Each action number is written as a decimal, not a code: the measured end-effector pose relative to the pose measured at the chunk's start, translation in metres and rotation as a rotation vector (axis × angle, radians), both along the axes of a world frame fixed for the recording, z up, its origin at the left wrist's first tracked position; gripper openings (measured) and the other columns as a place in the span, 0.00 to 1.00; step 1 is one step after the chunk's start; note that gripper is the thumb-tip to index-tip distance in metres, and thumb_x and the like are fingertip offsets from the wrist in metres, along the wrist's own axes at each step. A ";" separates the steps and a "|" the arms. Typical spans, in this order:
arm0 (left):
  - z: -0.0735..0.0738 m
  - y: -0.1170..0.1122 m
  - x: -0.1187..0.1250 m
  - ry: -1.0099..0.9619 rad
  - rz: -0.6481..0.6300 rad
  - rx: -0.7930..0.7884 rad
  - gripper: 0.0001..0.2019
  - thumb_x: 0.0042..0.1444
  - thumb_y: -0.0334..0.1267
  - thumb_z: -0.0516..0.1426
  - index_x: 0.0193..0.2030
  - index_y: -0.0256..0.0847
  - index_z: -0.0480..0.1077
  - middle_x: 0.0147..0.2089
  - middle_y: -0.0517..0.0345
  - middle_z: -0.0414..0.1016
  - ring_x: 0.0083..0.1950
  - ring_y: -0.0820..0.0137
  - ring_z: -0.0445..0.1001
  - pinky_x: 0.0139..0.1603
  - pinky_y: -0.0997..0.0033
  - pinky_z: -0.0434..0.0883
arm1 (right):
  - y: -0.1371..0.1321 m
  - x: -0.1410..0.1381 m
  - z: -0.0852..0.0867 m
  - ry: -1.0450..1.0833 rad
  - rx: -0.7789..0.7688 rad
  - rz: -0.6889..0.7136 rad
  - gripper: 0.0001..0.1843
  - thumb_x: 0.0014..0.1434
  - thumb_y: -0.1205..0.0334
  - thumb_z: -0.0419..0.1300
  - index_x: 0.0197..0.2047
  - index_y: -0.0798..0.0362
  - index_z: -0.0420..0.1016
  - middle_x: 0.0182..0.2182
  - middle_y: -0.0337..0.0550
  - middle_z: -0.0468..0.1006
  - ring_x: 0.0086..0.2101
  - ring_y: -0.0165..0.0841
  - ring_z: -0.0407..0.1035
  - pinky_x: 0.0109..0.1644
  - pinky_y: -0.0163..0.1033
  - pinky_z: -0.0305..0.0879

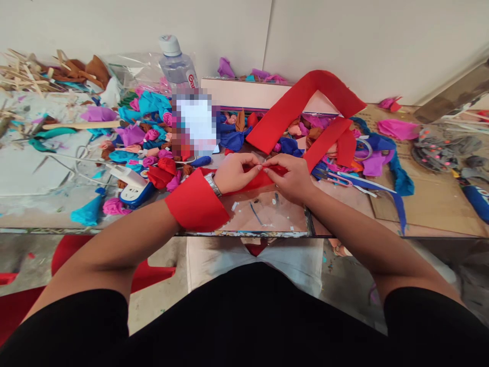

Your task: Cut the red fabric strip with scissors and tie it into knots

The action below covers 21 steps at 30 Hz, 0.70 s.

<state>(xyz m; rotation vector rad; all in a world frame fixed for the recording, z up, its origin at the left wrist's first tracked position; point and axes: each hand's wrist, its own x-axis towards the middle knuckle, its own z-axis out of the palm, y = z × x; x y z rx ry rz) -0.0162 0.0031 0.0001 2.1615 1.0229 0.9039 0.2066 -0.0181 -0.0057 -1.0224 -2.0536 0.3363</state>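
My left hand [235,174] and my right hand [289,176] meet over the table's front part, thumbs and fingers pinched together at the edge of a red crepe paper strip [250,184]. One wide end of red paper [196,201] lies over my left wrist, by a metal watch [212,184]. To the right, a long folded length of red paper [294,112] rises over the heap and loops back toward my right hand. Whether these red lengths are all one piece is hidden by my hands. Scissors with pink handles [338,177] lie right of my right hand.
Many crumpled paper flowers [162,172] crowd the table. A water bottle [178,66] stands behind a blurred bright screen [196,122]. A white-and-blue power strip [133,188] lies left, wooden sticks [26,74] far left. Cardboard [424,199] covers the right side.
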 end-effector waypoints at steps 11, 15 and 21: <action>-0.003 0.001 -0.002 0.045 0.011 0.061 0.15 0.67 0.46 0.58 0.40 0.39 0.80 0.38 0.54 0.85 0.35 0.69 0.77 0.39 0.69 0.71 | 0.000 0.001 0.001 -0.047 -0.006 0.005 0.08 0.71 0.55 0.64 0.45 0.48 0.84 0.42 0.46 0.87 0.43 0.42 0.81 0.51 0.47 0.74; -0.002 0.000 -0.002 0.057 0.007 0.058 0.14 0.67 0.46 0.58 0.40 0.39 0.80 0.37 0.55 0.84 0.35 0.69 0.77 0.39 0.69 0.71 | 0.001 0.004 0.001 -0.064 0.012 0.034 0.08 0.71 0.55 0.64 0.45 0.48 0.84 0.42 0.47 0.87 0.44 0.42 0.81 0.52 0.47 0.74; -0.002 0.000 -0.002 0.059 -0.001 0.064 0.14 0.66 0.46 0.58 0.40 0.39 0.81 0.38 0.55 0.85 0.35 0.69 0.77 0.38 0.69 0.70 | 0.000 0.003 0.002 -0.079 0.029 0.029 0.08 0.70 0.57 0.63 0.43 0.49 0.83 0.40 0.47 0.86 0.43 0.42 0.80 0.50 0.48 0.73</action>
